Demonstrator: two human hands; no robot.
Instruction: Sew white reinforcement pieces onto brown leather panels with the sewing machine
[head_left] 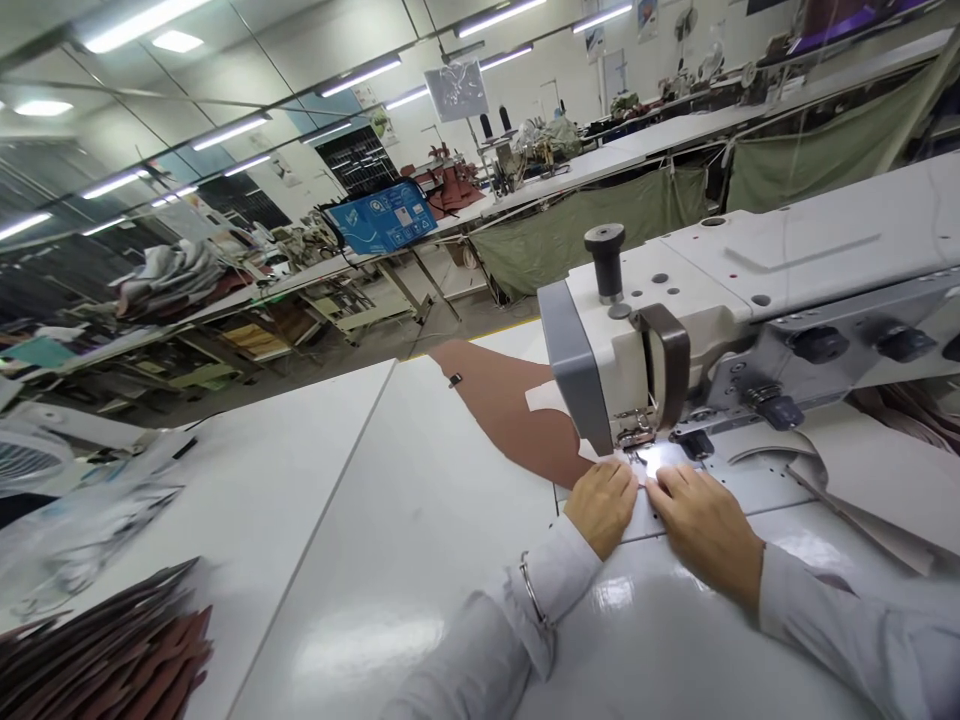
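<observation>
A flat brown cut piece of leather-like material (499, 415) lies on the table left of the sewing machine (585, 350) and runs in beside its head. My left hand (604, 505) is closed, fingertips gripping the near end of this piece just in front of the presser foot (637, 437). My right hand (705, 530) rests on the machine bed, its fingers curled and pressed together right of the needle area. Whatever lies under those fingertips is hidden by glare and the fingers. A small dark clip-like tab (455, 380) sits on the brown piece's left edge.
A stack of brown and dark cut pieces (112, 650) lies at the lower left, near clear plastic (90, 550). Light panels (892, 480) lie right of the machine bed. Behind stand other worktables, with a blue bag (382, 218) and green cloth (600, 235) hanging.
</observation>
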